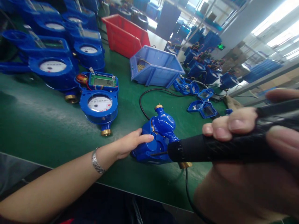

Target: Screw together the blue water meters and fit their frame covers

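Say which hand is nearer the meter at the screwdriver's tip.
Left: the left hand holds the meter; the right hand is apart from it, gripping the black screwdriver.

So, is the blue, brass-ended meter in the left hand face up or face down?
Face down: the meter shows its underside, and no dial.

Meter (152, 145) — blue | screwdriver (227, 151) — black | tabletop (129, 104) green | bin (119, 40) red

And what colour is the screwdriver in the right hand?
The screwdriver is black; it shows best in the head view.
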`<state>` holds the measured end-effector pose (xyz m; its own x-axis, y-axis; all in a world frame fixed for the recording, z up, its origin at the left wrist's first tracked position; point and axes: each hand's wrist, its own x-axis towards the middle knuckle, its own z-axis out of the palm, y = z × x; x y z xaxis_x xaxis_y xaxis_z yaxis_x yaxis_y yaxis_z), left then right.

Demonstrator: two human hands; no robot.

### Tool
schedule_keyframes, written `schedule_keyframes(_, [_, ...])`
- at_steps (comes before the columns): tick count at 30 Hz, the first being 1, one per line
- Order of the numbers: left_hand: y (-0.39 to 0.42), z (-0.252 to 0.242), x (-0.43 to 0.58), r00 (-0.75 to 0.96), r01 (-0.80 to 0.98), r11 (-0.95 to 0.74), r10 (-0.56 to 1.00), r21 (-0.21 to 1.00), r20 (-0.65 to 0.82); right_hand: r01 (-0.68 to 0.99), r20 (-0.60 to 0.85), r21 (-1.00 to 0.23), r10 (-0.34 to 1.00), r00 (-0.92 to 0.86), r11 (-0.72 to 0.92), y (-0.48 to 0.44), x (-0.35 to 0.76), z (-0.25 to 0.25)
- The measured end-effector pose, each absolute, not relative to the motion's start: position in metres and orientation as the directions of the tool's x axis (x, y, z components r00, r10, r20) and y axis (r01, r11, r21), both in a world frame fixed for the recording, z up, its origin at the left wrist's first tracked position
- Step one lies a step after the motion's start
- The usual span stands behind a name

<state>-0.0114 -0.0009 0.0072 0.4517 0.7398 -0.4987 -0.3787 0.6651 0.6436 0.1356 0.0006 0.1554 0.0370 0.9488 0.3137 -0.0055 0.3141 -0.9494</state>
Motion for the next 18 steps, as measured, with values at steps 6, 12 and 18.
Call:
schedule_keyframes(6, [-0.003, 0.01, -0.005, 0.423, -0.431, 0.606, 0.79, 0.669, -0.444, -0.209, 0.259, -0.95, 0.959, -0.117, 0.231, 0.009, 0.124, 0.128])
schedule_keyframes(12, [-0.004, 0.011, 0.003, 0.331, -0.443, 0.577, 0.817, 0.686, -0.473, -0.232, 0.228, -0.95, 0.971, -0.066, 0.207, 0.009, 0.117, 0.114])
schedule_keyframes(18, [-0.004, 0.011, 0.005, 0.313, -0.458, 0.591, 0.806, 0.664, -0.502, -0.238, 0.231, -0.948, 0.971, -0.067, 0.209, 0.005, 0.117, 0.113])
